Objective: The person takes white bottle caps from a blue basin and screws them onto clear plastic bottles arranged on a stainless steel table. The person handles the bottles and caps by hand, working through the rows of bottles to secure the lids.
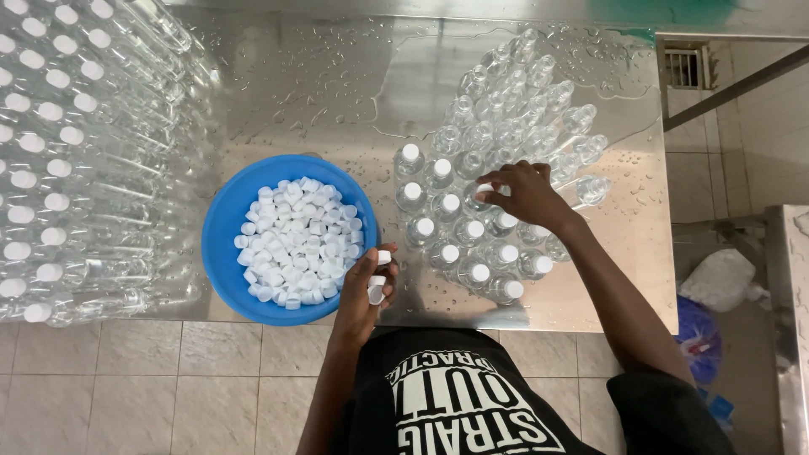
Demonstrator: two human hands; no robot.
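- Stacked capped bottles (59, 152) at left are cut off by the frame edge; count unclear.
- Uncapped clear bottles (522, 101) at the table's far side blur into glare.
- Right hand (527, 195) presses a white cap (484, 190) onto a bottle among the capped bottles (463, 244), fingers pinched together on it.
- Left hand (364, 291) curls shut around several loose caps (377, 282), at the rim of the blue bowl (223, 227) of caps.
- Wet steel table (320, 93); tiled floor below.

The counter (320, 76) was shiny metal and wet with water drops. The floor (168, 379) had pale square tiles (a small vent (684, 66) sat in the wall).
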